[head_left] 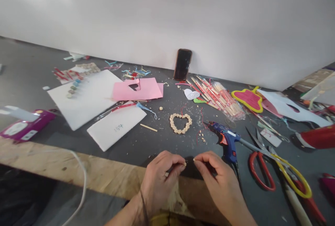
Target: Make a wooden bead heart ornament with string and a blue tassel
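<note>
My left hand and my right hand meet near the table's front edge, both with fingers pinched. Each pinch holds a tiny pale bead-like piece, and the fingertips nearly touch. Beyond them on the dark table lies a heart outline made of small pale beads, with loose beads scattered beside it. A blue glue gun rests just right of my right hand.
Red-handled scissors and yellow-handled scissors lie at right. A bundle of wooden sticks, a phone against the wall, pink paper, white sheets and a purple box fill the table.
</note>
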A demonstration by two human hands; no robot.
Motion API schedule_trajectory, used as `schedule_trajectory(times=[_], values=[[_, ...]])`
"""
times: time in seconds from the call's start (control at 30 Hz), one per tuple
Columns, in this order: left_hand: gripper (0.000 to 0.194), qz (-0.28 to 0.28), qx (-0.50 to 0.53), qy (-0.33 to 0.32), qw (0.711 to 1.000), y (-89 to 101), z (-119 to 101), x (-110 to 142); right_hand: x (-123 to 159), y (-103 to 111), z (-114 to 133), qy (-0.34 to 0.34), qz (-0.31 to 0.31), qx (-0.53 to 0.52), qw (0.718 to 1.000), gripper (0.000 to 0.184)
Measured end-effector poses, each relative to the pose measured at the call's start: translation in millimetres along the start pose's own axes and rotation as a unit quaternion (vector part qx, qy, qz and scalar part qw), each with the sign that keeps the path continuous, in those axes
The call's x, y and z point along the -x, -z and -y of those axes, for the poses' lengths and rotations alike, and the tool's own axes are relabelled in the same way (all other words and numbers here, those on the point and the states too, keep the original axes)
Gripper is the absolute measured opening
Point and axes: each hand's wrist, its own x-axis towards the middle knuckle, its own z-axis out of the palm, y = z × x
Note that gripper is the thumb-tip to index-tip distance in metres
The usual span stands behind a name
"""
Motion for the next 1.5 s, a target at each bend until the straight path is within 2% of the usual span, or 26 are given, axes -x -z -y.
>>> schedule_trajectory(times=[0.1, 0.23, 0.8, 1.0, 1.2, 1.33, 1.5], values=[[0.011, -0.006, -0.005, -0.014, 1.0, 0.3, -2.6, -0.6, 5.7, -3.8, 16.4, -0.021, -0.014, -0.075, 0.997, 0.021], [0.011, -0.009, -0.008, -0.03, 0.999, 1.2, -5.1, 0.2, 9.0, -8.3, 23.6, -0.035, -0.029, -0.104, 0.994, 0.019], [0.013, -0.012, 0.011, -0.038, 0.999, -0.1, -11.1, 5.8, 15.0, -10.0, 22.9, -0.051, -0.017, -0.128, 0.99, 0.022], [0.011, -0.012, 0.016, -0.007, 1.0, 1.6, -8.8, 7.1, 18.4, -5.7, 2.6, -0.051, -0.012, -0.125, 0.991, 0.019], [0.01, -0.03, 0.021, 0.04, 0.999, 4.5, -2.7, 7.3, 13.9, 15.1, -16.0, -0.033, 0.024, -0.02, 0.999, 0.022], [0.009, -0.026, 0.038, 0.061, 0.997, 4.9, 2.1, 9.2, 4.5, 37.6, -17.6, -0.015, 0.023, 0.063, 0.998, 0.022], [0.01, -0.032, 0.055, 0.052, 0.997, 6.5, 3.8, 9.1, -12.2, 70.2, -17.8, -0.027, 0.016, 0.128, 0.991, 0.027]])
